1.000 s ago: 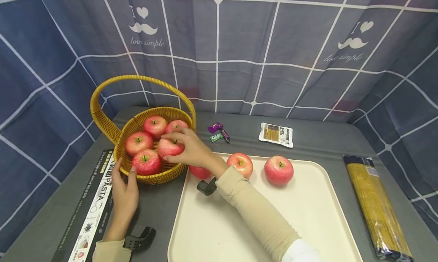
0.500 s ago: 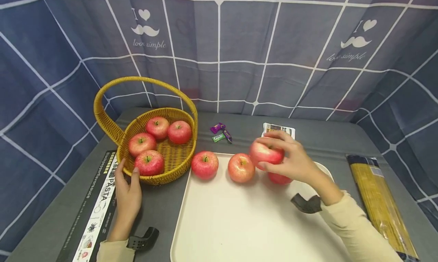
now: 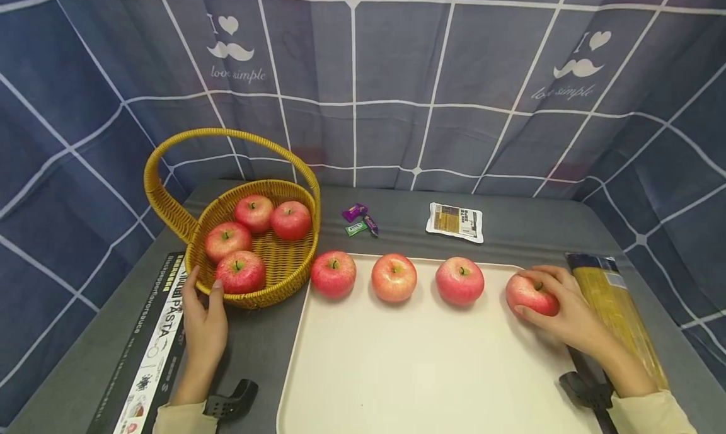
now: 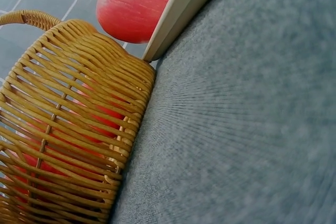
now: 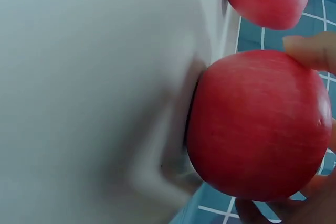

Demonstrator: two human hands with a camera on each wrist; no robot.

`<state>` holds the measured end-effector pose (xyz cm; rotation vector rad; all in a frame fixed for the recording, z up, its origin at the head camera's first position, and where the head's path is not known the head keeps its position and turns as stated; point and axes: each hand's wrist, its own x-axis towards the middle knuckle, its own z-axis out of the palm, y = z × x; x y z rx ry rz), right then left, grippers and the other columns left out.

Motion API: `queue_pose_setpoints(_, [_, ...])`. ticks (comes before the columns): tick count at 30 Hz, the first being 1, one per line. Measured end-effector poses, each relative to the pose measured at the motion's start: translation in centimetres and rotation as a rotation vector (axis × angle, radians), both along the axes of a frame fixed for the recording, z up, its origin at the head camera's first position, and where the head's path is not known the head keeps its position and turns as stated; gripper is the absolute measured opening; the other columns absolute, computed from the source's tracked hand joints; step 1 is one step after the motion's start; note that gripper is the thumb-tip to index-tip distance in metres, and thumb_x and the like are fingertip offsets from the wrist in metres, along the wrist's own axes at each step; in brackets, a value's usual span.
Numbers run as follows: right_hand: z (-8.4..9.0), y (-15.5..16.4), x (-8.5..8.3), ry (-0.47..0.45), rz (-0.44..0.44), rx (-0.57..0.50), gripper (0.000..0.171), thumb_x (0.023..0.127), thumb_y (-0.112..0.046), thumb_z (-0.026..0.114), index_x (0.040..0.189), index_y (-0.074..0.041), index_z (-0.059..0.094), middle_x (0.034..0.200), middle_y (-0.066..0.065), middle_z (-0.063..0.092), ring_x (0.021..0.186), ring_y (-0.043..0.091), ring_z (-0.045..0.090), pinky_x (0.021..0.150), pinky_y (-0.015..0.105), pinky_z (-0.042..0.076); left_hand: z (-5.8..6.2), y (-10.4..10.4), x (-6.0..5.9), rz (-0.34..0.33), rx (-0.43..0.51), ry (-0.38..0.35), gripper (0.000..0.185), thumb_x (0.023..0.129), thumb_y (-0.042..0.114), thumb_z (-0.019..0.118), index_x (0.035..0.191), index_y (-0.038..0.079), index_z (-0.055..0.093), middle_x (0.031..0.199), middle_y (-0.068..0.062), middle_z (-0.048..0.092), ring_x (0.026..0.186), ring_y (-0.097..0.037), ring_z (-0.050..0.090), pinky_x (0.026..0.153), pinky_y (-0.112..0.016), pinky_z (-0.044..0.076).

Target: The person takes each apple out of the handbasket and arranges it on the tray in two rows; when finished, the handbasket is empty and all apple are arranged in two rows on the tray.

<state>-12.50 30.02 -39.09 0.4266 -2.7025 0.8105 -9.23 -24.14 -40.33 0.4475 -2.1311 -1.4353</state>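
Head view: a smooth round red apple point(image 3: 530, 295) is being gripped by the right hand point(image 3: 570, 311), fingers curled round it, at the right end of the flat cream plastic tray point(image 3: 420, 371). Three more glossy red apples point(image 3: 394, 277) are being shown in a row left of it on that tray. Left of the tray, the ribbed woven yellow wicker basket point(image 3: 286, 270), holding four apples, is being touched at its rim by the left hand point(image 3: 205, 320), fingers straight. The tray's near edge is being cut off.
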Motion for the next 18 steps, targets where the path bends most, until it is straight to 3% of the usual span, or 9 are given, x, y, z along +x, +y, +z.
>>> queue_pose_setpoints(5, [0.10,-0.10,-0.09,0.031,0.038,0.016,0.068,0.058,-0.015,0.083,0.120,-0.009,0.055,0.115,0.011,0.045,0.103,-0.011,0.026,0.075,0.011,0.030,-0.16,-0.10,-0.04,-0.004,0.007,-0.003,0.051,0.096,0.020,0.039,0.143,0.011,0.022,0.146,-0.015,0.024,0.133,-0.033,0.026,0.107,-0.051,0.022])
queue_pose_setpoints(12, [0.31,-0.35,-0.44,-0.020,0.055,0.049,0.072,0.061,-0.018,0.082,0.126,-0.010,0.051,0.116,0.009,0.046,0.094,-0.011,0.031,0.071,0.009,0.034,-0.04,-0.06,-0.03,-0.001,0.005,-0.003,0.051,0.096,0.020,0.039,0.142,0.010,0.022,0.145,-0.016,0.025,0.132,-0.034,0.028,0.107,-0.050,0.023])
queue_pose_setpoints(15, [0.29,-0.38,-0.59,-0.015,0.076,0.066,0.073,0.061,-0.015,0.081,0.126,-0.009,0.050,0.120,0.011,0.045,0.099,-0.003,0.033,0.073,0.013,0.035,0.13,0.01,0.03,0.004,0.004,-0.010,0.051,0.096,0.021,0.039,0.142,0.010,0.022,0.145,-0.016,0.026,0.132,-0.035,0.028,0.107,-0.050,0.023])
queue_pose_setpoints(18, [0.74,-0.71,-0.68,-0.013,0.100,0.076,0.076,0.062,-0.012,0.080,0.130,-0.012,0.046,0.127,0.016,0.040,0.108,0.014,0.034,0.080,0.030,0.036,0.19,0.00,0.13,0.007,0.011,-0.010,0.051,0.096,0.021,0.039,0.142,0.011,0.022,0.145,-0.015,0.025,0.132,-0.034,0.028,0.107,-0.050,0.023])
